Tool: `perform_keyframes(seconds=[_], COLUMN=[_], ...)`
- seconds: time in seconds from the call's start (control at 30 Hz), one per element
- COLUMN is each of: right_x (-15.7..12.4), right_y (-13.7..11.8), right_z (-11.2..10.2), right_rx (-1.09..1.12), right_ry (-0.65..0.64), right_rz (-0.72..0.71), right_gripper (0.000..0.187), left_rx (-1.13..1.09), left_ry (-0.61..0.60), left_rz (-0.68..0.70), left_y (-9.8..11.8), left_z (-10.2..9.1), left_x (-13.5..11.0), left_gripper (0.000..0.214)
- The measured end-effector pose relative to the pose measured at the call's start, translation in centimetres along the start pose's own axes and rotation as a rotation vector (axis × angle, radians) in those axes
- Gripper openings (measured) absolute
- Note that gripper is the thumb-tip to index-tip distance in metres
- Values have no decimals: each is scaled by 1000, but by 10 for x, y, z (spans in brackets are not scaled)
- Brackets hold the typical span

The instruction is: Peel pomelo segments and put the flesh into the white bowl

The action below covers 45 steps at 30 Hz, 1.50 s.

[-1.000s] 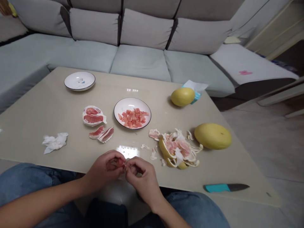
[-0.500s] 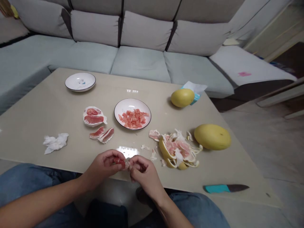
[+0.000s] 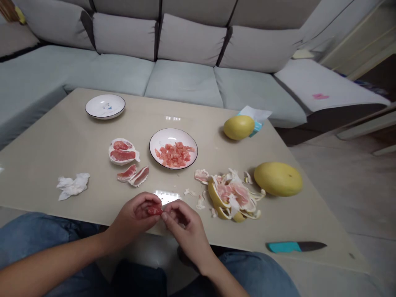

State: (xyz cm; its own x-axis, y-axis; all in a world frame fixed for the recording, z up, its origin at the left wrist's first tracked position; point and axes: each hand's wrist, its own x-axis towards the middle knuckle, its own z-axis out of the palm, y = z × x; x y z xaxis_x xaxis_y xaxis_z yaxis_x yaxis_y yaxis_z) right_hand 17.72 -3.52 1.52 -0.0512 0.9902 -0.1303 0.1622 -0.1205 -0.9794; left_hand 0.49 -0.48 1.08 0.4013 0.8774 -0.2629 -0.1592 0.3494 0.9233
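Pink flesh showed between our fingertips: our left hand (image 3: 136, 216) pinched a small piece of pomelo (image 3: 154, 210) just over the near edge of the table (image 3: 55, 140), fingers curled close around it, while our right hand (image 3: 185, 229) met it from the other side, thumb and forefinger nipped onto that same piece (whether on membrane or on flesh we could not tell, it was too small). Judging by how things lay, we were well into the work but far from through it. The bowl-like plate (image 3: 173, 133) in the middle already carried a low mound of cleaned bits (image 3: 175, 154), and a heap of rind and torn white skin (image 3: 233, 196) sat just right of our hands. Left to deal with, as far as we could see, were a cluster of segments (image 3: 122, 151) with their white skin partly on, two loose segments (image 3: 133, 174) lying near it, and two whole yellow pomelos, the larger (image 3: 277, 178) beside the rind heap and the smaller (image 3: 239, 127) farther back against a tissue pack (image 3: 255, 115). A second plate (image 3: 105, 106) stood bare at the far left, a crumpled tissue (image 3: 72, 185) lay near our left knee, and the teal-handled knife (image 3: 295, 246) rested by the near right edge, well apart from both hands.
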Motion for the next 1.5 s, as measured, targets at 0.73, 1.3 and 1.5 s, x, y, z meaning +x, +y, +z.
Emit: perform_keyframes(seconds=[0.73, 1.3, 1.5], right_x=[2, 6, 6], right_y=[12, 11, 10], right_z=[1, 0, 3], right_rx=[374, 425, 434], right_ry=[-103, -32, -21], right_rz=[171, 32, 42], right_gripper=[30, 17, 16], left_rx=[-492, -163, 33], left_ry=[13, -83, -65], left_rz=[-320, -365, -145], left_y=[5, 9, 0], left_z=[-10, -3, -9], left_x=[11, 7, 7], left_gripper=[24, 46, 32])
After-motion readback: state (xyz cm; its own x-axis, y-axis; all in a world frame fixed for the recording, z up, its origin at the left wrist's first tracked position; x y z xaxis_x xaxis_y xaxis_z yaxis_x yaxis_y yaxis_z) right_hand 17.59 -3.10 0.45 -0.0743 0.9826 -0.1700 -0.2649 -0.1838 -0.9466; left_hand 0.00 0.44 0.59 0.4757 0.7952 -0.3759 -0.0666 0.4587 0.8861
